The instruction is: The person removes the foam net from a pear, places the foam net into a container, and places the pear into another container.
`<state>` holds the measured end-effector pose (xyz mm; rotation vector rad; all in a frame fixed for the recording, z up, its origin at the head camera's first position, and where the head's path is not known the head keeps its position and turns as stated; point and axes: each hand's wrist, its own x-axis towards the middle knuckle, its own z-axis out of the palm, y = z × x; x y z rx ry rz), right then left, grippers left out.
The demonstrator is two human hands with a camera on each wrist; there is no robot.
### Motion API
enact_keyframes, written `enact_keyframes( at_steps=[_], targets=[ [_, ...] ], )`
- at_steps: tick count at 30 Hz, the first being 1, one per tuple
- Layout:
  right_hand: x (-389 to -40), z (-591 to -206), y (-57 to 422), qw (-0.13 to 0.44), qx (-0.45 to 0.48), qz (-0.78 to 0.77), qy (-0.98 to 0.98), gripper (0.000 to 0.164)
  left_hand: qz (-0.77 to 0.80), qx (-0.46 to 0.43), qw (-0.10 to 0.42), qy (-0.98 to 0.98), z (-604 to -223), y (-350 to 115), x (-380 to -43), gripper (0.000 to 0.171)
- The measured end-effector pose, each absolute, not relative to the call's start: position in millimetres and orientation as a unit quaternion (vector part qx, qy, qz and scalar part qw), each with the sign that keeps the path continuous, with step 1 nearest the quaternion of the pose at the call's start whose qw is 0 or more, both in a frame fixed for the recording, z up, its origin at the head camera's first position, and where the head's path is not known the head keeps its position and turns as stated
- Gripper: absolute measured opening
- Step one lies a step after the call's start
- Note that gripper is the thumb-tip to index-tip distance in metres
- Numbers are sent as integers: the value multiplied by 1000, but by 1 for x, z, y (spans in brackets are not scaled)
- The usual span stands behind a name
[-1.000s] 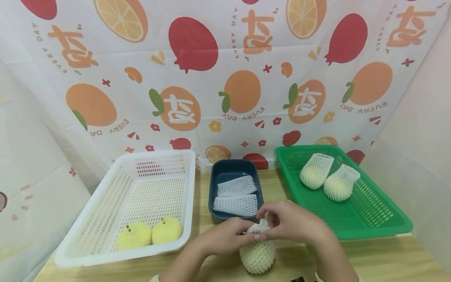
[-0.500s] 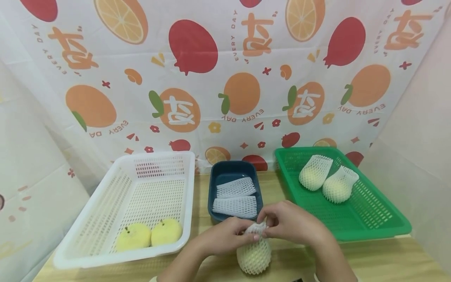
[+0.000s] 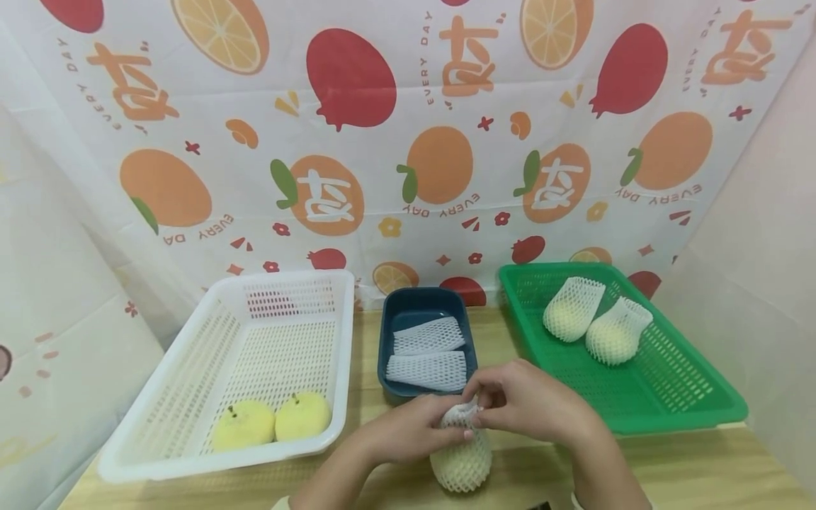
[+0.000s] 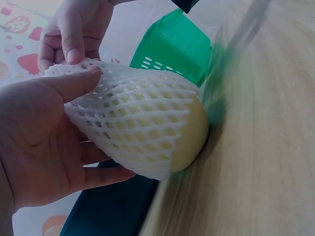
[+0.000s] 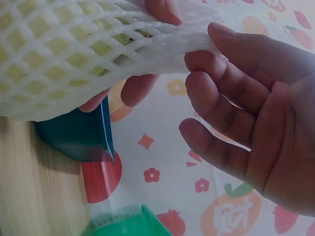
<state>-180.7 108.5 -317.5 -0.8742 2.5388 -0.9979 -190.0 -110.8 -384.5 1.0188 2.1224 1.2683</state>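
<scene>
A yellow pear point(image 4: 194, 140) stands on the table in front of me, sleeved in a white foam net point(image 3: 462, 460). The left wrist view shows its lower end bare below the net's edge. My left hand point(image 3: 411, 428) grips the netted pear from the left, thumb across the near side and fingers behind. At the net's upper end, my right hand point(image 3: 525, 400) pinches the rim between thumb and index finger; its other fingers point(image 5: 211, 147) are bent and off the net. The pear's top shows only through the mesh.
A white basket point(image 3: 347, 347) at left holds two bare yellow pears point(image 3: 244, 426). Behind my hands, a dark blue tray point(image 3: 385, 322) contains two flat foam nets point(image 3: 426, 370). The green basket point(image 3: 637, 418) at right has two netted pears point(image 3: 613, 338). A fruit-printed cloth point(image 3: 382, 170) hangs behind.
The netted pear has shifted slightly left between my hands. The net's upper end, bunched together a second ago, now looks more spread. Both hands keep their places closely.
</scene>
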Motion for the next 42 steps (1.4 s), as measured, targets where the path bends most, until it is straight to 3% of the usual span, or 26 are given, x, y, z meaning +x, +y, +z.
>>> enact_keyframes(
  at_steps=[10,31,42],
  targets=[
    [-183,-318,111,147,-273,-332,891,31,440,385,217,782,-376,-111,-188,22],
    [-181,-317,115,147,-279,-340,886,19,439,387,179,791,-366,-113,-186,28],
    [-181,-316,115,153,-274,-349,883,27,477,357,197,779,-364,-113,-186,22]
  ],
)
